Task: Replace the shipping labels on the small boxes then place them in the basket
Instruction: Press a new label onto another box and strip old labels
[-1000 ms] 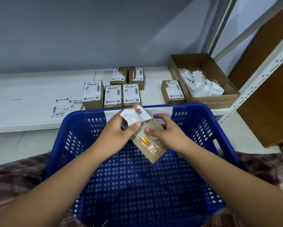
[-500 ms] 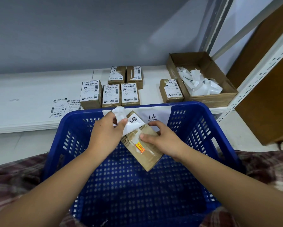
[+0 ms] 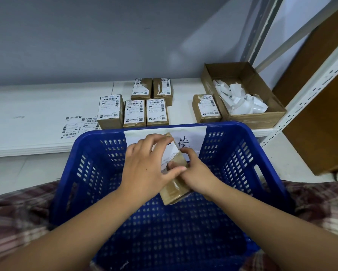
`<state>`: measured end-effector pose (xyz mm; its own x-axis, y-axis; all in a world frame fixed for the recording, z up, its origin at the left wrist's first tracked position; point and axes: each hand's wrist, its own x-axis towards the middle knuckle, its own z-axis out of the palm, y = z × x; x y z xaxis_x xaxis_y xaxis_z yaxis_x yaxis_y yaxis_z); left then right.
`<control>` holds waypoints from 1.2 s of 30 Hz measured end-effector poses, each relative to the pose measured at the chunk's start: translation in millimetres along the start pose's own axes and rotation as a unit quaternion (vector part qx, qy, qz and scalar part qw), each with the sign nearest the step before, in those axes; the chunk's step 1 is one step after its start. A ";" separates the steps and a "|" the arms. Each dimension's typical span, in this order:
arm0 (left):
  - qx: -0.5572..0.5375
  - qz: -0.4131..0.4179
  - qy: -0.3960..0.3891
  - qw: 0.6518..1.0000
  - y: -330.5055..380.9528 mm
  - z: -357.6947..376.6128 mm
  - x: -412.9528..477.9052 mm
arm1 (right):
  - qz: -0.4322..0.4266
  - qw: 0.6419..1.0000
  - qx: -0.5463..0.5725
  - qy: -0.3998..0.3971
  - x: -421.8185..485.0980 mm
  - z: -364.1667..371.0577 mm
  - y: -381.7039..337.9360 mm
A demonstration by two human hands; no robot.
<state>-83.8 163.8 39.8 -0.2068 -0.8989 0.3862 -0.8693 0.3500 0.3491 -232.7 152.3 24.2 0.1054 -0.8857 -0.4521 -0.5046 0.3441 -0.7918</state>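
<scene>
Over the blue basket (image 3: 242, 133) I hold a small brown cardboard box (image 3: 174, 189), tilted, its near end low. My right hand (image 3: 195, 173) grips its right side. My left hand (image 3: 146, 169) lies across the top of the box with fingers curled over a white shipping label (image 3: 170, 153); its thumb presses near the label's lower edge. Most of the label is hidden under my left hand. The basket holds nothing else that I can see.
Several labelled small boxes (image 3: 110, 111) stand on the white shelf behind the basket. Loose label sheets (image 3: 72, 127) lie to their left. An open cardboard tray (image 3: 242, 120) with crumpled white label scraps sits at the right, beside a white rack upright (image 3: 301, 106).
My left hand held the label lifted off the box; it has since come down flat over the box's top with the label under it. The box has sunk slightly toward the basket.
</scene>
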 end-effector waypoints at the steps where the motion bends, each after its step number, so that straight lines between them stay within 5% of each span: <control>1: -0.015 0.000 -0.009 1.000 0.6 -0.6 0.5 | -0.003 1.000 -0.004 0.004 0.4 0.0 0.7; 7: -0.237 -0.172 -0.070 0.954 4.0 -7.5 6.9 | -0.060 0.994 -0.074 0.059 -2.1 -1.9 0.7; 18: -0.097 -0.195 -0.109 0.970 -3.7 -8.9 12.0 | -0.094 0.969 -0.210 0.089 -8.9 3.4 -1.2; 24: -0.050 -0.125 -0.080 0.988 -1.8 -4.9 7.2 | -0.096 0.972 -0.196 0.086 -10.9 5.9 -2.2; 28: -0.066 -0.076 -0.057 0.993 -3.8 -0.8 5.9 | -0.103 0.982 -0.150 0.059 -8.4 8.5 -0.2; 33: -0.104 -0.049 -0.055 0.992 -4.4 0.6 7.6 | -0.074 0.994 0.084 0.005 -2.9 4.7 -1.9; 36: -0.137 -0.038 -0.054 0.988 -2.7 -0.6 8.1 | -0.106 0.987 0.120 0.026 -2.9 3.9 -1.6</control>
<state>-82.9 155.7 42.5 -0.2053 -0.9432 0.2612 -0.7335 0.3250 0.5970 -228.9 155.5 25.2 0.1388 -0.9584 -0.2492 -0.2584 0.2079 -0.9434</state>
